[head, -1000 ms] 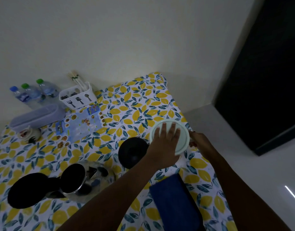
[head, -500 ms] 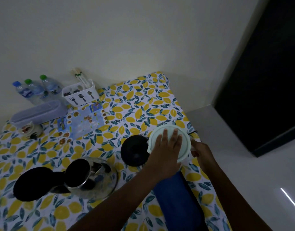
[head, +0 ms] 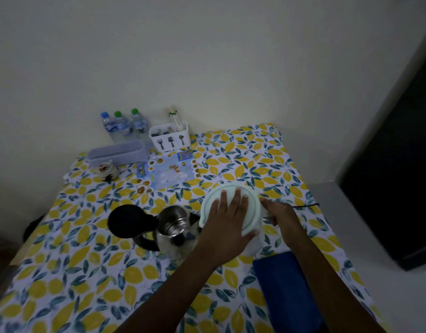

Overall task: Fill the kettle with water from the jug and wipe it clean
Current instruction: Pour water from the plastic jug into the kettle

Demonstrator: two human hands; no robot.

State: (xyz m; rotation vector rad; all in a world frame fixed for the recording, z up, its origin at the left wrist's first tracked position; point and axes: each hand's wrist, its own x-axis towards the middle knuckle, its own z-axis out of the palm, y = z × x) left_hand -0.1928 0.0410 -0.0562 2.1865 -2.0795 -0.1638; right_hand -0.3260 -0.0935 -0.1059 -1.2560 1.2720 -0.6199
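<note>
The jug has a pale green lid (head: 213, 200) and a translucent body (head: 254, 243), and it stands at the table's right side. My left hand (head: 228, 219) lies flat on the lid, thumb hooked over its near edge. My right hand (head: 281, 215) grips the jug's handle from the right; the handle itself is hidden. The jug's spout edge sits right beside the steel kettle (head: 173, 222), whose black lid (head: 130, 221) is flipped open to the left. A folded blue cloth (head: 284, 284) lies near me, under my right forearm.
Against the back wall stand three water bottles (head: 122, 126), a white cutlery holder (head: 170, 138), a lavender box (head: 118, 153) and a small mug (head: 107, 169). A printed sheet (head: 168, 171) lies behind the kettle. A black cord (head: 305, 205) runs off the table's right edge.
Both hands have carried the jug left until it sits against the kettle. The black round base seen earlier between them is now hidden. The view has shifted too.
</note>
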